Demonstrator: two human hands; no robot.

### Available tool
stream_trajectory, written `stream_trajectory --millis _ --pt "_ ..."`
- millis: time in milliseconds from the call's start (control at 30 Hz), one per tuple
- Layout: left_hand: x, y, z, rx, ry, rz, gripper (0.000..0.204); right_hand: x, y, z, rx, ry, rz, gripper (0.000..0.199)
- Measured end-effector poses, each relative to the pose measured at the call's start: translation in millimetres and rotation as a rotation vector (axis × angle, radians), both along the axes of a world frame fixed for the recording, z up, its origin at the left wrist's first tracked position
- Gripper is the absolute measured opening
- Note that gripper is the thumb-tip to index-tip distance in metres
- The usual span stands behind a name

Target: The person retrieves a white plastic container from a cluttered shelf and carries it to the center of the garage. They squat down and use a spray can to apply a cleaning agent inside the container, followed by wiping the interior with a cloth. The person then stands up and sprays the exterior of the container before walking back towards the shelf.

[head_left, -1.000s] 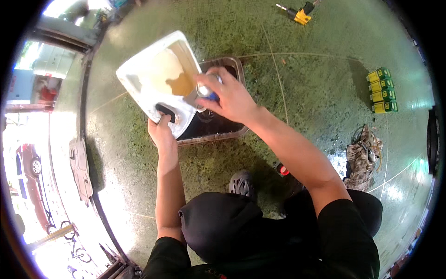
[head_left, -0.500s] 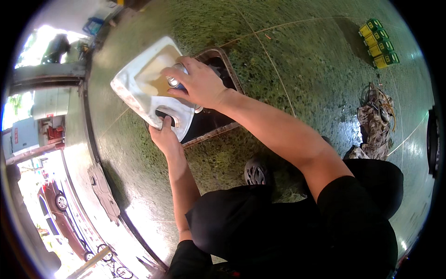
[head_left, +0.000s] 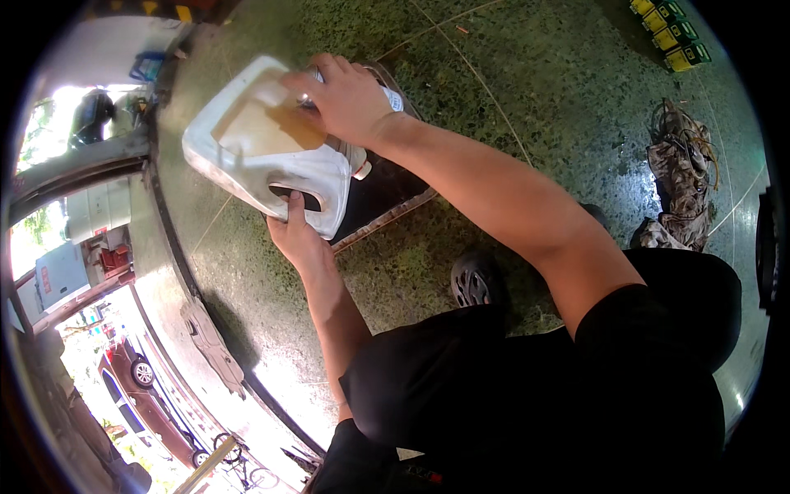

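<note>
Green speckled terrazzo floor (head_left: 527, 90) with thin seam lines, glossy where daylight falls in from a wide doorway on the left. Beyond the threshold, a parked car (head_left: 144, 395) and bicycles, blurred by the lens rim. Yellow-green boxes (head_left: 671, 33) lined up on the floor at top right, well apart from the work. A heap of rags (head_left: 683, 177) at right, near the knee. A grey shoe (head_left: 473, 280) planted just below a dark tray (head_left: 387, 193).

White plastic jug (head_left: 263, 140) tilted on its side above the tray's left edge, brownish liquid showing through its translucent wall, filling only part of it. Spout end turned toward the tray, a small white spout tip at lower right. Tray inside dark; contents cannot be told.

Left hand (head_left: 300, 239) under the jug, fingers curled through its cut-out handle, gripping it. Right hand (head_left: 346, 99) on top at the neck end, fingers closed over the cap area, cap itself mostly hidden.
</note>
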State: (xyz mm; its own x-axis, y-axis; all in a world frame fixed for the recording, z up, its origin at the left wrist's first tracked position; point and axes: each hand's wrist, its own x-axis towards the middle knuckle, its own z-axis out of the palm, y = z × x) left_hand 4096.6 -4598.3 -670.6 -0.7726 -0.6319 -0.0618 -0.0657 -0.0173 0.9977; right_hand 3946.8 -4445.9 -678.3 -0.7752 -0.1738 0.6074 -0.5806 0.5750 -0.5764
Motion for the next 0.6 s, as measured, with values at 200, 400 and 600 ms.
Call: stream_trajectory --millis 200,400,600 --pt "-7.1 8.7 2.2 0.01 -0.001 0.038 0.019 5.9 9.3 -0.8 0.021 -0.011 0.056 0.049" --pt "-9.1 6.8 -8.9 -0.063 -0.02 0.04 0.022 3.8 10.5 10.5 -0.053 -0.026 0.144 0.05" --pt "-7.5 -22.0 -21.8 -0.003 0.037 0.037 0.03 17.5 16.2 29.2 -0.174 -0.049 0.274 0.053"
